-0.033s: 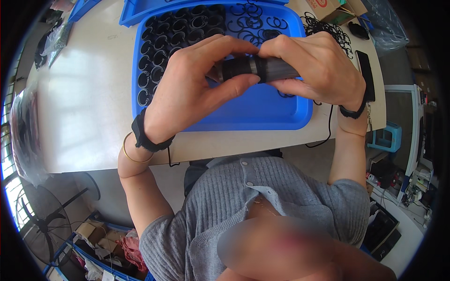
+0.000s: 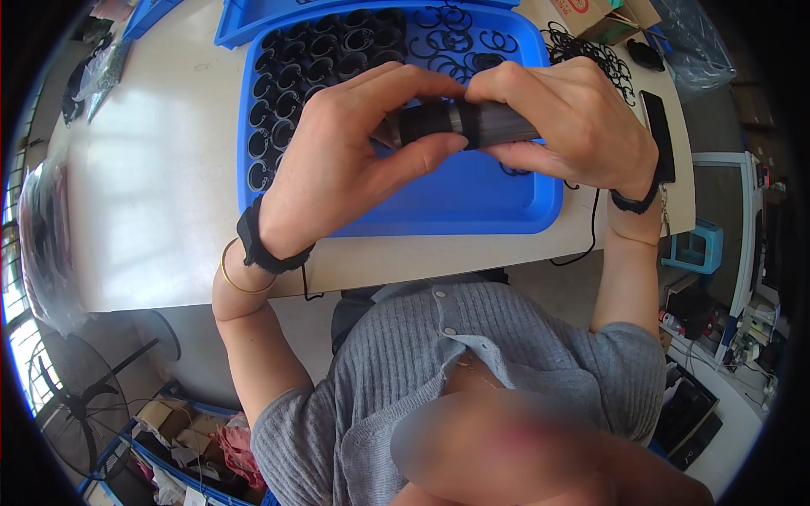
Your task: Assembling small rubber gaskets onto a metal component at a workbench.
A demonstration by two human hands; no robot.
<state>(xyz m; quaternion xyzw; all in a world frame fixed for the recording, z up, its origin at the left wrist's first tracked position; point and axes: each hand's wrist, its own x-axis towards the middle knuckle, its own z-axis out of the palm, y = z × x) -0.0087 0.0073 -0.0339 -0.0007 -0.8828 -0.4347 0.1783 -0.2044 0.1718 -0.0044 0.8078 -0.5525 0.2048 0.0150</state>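
Observation:
Between both hands, above a blue tray (image 2: 439,221), lies a dark cylinder sideways. My left hand (image 2: 325,160) grips its black sleeve-like end (image 2: 424,122), fingers over the top and thumb below. My right hand (image 2: 574,126) is closed round the grey tapering end (image 2: 509,125), index finger above and thumb below. A black band and a thin shiny ring circle its middle; the fingers hide parts of it. Several upright black sleeves (image 2: 321,69) with rings at their mouths fill the tray's left side. Loose black snap rings (image 2: 450,40) lie at its far right.
More black rings (image 2: 603,63) are heaped on the table (image 2: 160,211) right of the tray. A phone-like black slab (image 2: 659,135), a cardboard box (image 2: 591,17) and a small black object (image 2: 645,55) are nearby. A black cable (image 2: 593,228) hangs over the front edge.

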